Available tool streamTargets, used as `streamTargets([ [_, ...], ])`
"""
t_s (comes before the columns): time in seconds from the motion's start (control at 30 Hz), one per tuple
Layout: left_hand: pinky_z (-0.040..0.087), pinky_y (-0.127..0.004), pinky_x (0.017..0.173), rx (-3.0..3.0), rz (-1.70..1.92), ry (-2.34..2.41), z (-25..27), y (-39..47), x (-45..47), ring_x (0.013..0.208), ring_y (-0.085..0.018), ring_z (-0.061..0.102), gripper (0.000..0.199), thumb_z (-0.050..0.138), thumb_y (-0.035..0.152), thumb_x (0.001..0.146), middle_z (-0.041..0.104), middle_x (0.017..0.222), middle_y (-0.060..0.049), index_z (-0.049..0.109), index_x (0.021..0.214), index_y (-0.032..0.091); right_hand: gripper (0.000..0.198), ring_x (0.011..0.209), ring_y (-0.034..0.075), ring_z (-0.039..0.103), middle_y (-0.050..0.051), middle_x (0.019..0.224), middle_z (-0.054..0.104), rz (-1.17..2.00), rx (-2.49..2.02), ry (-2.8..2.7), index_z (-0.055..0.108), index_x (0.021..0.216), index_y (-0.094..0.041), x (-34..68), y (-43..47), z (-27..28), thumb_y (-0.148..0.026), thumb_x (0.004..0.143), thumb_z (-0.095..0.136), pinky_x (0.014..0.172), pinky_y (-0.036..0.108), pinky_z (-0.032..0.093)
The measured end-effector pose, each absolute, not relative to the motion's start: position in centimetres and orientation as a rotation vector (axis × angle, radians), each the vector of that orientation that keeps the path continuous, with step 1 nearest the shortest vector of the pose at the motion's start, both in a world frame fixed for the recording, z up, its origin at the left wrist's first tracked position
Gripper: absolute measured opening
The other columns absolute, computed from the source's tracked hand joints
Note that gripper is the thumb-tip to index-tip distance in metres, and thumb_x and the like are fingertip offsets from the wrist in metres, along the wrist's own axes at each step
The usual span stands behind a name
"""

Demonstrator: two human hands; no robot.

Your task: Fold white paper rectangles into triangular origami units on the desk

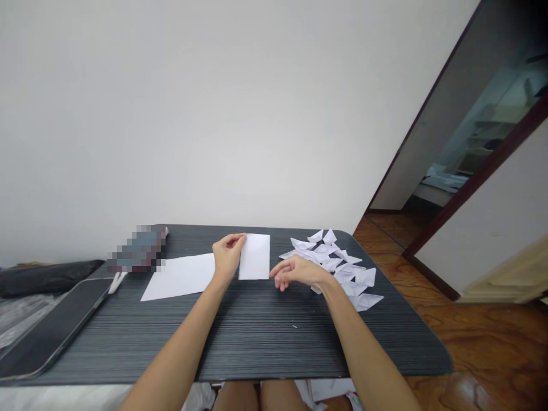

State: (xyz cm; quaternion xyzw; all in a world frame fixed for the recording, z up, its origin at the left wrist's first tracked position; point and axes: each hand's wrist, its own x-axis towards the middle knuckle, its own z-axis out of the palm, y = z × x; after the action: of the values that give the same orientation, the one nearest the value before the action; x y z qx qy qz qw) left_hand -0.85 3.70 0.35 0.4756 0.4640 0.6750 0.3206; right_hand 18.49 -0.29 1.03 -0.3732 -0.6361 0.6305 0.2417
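My left hand [229, 254] pinches the upper left edge of a folded sheet of white paper [256, 257], which is held up over the dark table. Just right of that paper, my right hand [299, 271] hovers with its fingers loosely curled and apart, and nothing shows in them. Behind my left wrist a flat white sheet of paper [182, 275] lies on the table. Several folded white paper boats [345, 265] are heaped beyond and to the right of my right hand, which hides some of them.
The dark ribbed table [265, 337] stands against a white wall. At its left are a blurred-out object [139, 248], a dark flat panel [55, 328] and a black bundle [51, 278]. Wooden floor [492, 342] and a doorway lie to the right.
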Motion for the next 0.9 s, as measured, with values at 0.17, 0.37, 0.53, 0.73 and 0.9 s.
streamTargets([
  [0.17, 0.044, -0.027, 0.065, 1.206, 1.728, 1.157, 0.0, 3.5, 0.0, 0.07, -0.016, 0.058, 0.023, 0.066, 0.029, 0.058, 0.066, 0.076, -0.008, 0.065, 0.071, 0.011, 0.027, 0.055, 0.01, 0.055, 0.004, 0.063, 0.063, 1.383, -1.111, -1.623, 0.061, 0.077, -0.011, 17.7, 0.3, 0.6, -0.035, 0.065, 0.061, 0.048, 0.019, 0.041],
  [0.37, 0.043, -0.023, 0.059, 1.229, 1.657, 1.039, -0.2, 3.2, 0.4, 0.068, -0.014, 0.057, 0.027, 0.065, 0.031, 0.06, 0.065, 0.077, -0.007, 0.064, 0.078, 0.01, 0.028, 0.044, 0.011, 0.051, 0.002, 0.051, 0.059, 1.268, -1.089, -1.501, 0.059, 0.058, -0.011, 16.4, 0.5, 0.1, -0.038, 0.062, 0.062, 0.046, 0.024, 0.041],
  [0.53, 0.042, -0.022, 0.053, 1.382, 1.252, 0.953, 0.1, 2.9, 0.1, 0.062, -0.014, 0.057, 0.03, 0.065, 0.033, 0.061, 0.065, 0.072, -0.006, 0.064, 0.08, 0.01, 0.028, 0.044, 0.011, 0.052, 0.002, 0.05, 0.059, 1.272, -1.109, -1.321, 0.06, 0.056, -0.011, 17.2, 0.8, 0.5, -0.038, 0.058, 0.066, 0.046, 0.025, 0.042],
  [0.73, 0.042, -0.024, 0.055, 1.379, 1.208, 0.867, 0.2, 2.6, 0.3, 0.06, -0.015, 0.057, 0.026, 0.064, 0.033, 0.062, 0.066, 0.069, -0.006, 0.066, 0.075, 0.009, 0.023, 0.05, 0.01, 0.053, 0.002, 0.059, 0.062, 1.352, -0.906, -1.203, 0.065, 0.071, -0.012, 17.6, 1.0, 0.6, -0.03, 0.058, 0.067, 0.048, 0.023, 0.041],
  [0.9, 0.042, -0.023, 0.056, 1.255, 1.244, 0.666, 0.2, 2.6, 0.0, 0.06, -0.012, 0.055, 0.018, 0.064, 0.021, 0.061, 0.064, 0.068, -0.003, 0.067, 0.077, 0.012, 0.013, 0.057, 0.012, 0.054, 0.002, 0.064, 0.063, 1.437, -0.722, -1.125, 0.067, 0.071, -0.016, 17.7, 1.1, 0.4, -0.022, 0.061, 0.063, 0.051, 0.023, 0.043],
])
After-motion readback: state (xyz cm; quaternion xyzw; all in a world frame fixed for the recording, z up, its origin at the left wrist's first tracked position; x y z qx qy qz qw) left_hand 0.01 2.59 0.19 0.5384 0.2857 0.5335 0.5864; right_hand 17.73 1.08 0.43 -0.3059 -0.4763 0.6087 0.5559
